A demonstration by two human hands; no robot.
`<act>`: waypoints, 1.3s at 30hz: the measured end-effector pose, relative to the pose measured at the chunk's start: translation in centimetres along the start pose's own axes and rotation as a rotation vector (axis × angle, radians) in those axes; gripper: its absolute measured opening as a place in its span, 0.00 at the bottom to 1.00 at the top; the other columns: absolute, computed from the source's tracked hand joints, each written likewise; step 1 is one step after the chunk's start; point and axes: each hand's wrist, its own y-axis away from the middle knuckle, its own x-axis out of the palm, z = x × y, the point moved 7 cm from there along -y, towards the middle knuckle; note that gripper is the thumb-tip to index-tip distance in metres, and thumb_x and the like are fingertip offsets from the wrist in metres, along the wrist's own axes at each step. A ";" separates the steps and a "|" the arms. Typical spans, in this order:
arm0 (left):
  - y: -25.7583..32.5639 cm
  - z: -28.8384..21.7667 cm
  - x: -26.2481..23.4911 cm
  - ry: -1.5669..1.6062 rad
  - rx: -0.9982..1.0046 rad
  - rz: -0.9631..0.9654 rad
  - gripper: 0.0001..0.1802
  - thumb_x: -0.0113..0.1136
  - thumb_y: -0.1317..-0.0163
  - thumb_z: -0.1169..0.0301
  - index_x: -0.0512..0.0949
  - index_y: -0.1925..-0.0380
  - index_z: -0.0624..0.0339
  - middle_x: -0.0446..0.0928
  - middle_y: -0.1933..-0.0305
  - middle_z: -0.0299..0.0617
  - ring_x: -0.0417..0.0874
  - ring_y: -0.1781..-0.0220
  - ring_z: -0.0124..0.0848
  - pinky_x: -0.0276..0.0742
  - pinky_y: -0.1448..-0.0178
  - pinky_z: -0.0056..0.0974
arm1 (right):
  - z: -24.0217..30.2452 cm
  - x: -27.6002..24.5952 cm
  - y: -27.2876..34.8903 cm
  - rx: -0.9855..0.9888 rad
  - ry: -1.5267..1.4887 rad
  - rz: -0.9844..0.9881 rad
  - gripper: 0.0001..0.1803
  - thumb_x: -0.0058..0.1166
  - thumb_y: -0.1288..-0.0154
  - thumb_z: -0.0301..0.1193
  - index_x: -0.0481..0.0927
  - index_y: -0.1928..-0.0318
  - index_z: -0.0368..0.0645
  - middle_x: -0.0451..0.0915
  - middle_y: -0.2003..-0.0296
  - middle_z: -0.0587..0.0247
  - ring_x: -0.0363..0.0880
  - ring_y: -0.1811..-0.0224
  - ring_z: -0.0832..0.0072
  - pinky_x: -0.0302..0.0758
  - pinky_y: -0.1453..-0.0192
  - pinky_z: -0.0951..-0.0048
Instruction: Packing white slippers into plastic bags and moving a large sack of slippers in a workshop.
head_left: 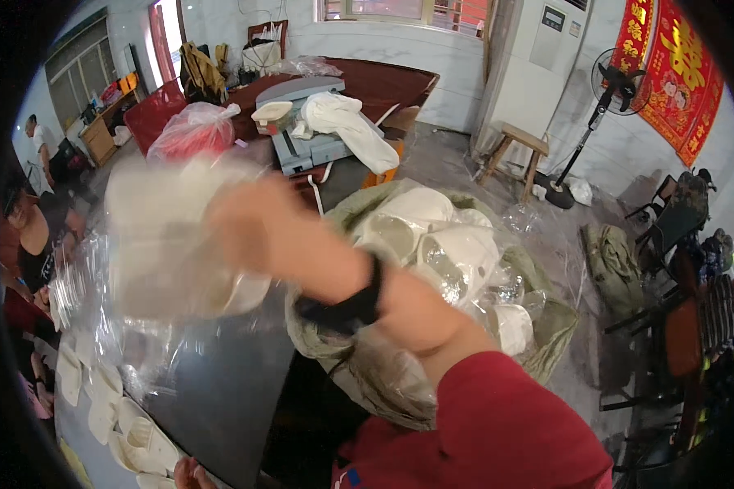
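Note:
My right arm, in a red sleeve with a black wristband, reaches across to the left. My right hand [257, 228] is closed on a large off-white cap-like piece [163, 244]; both are smeared by motion, so its details are lost. The piece is over the dark table [228, 383]. At the bottom edge a few fingers of my left hand [189, 473] show beside a row of off-white cap-like pieces [139, 436]; the rest is cut off. Right of the table stands a green sack [550, 326] holding several white cap-like pieces [457, 253] in clear plastic.
A grey machine [302, 151] with white cloth [342, 122] is on the far dark-red table. Clear plastic wrap [81, 285] lies at the left, near other people. A wooden stool [514, 151], a standing fan [583, 138] and chairs [685, 326] are to the right.

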 end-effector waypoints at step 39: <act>4.9 -7.8 14.3 -0.224 1.024 0.848 0.16 0.64 0.62 0.72 0.76 0.68 0.45 0.70 0.71 0.30 0.73 0.63 0.31 0.59 0.45 0.48 | 6.8 -8.3 21.6 0.349 0.204 0.836 0.10 0.54 0.51 0.34 0.80 0.68 0.42 0.80 0.68 0.53 0.79 0.63 0.60 0.76 0.66 0.62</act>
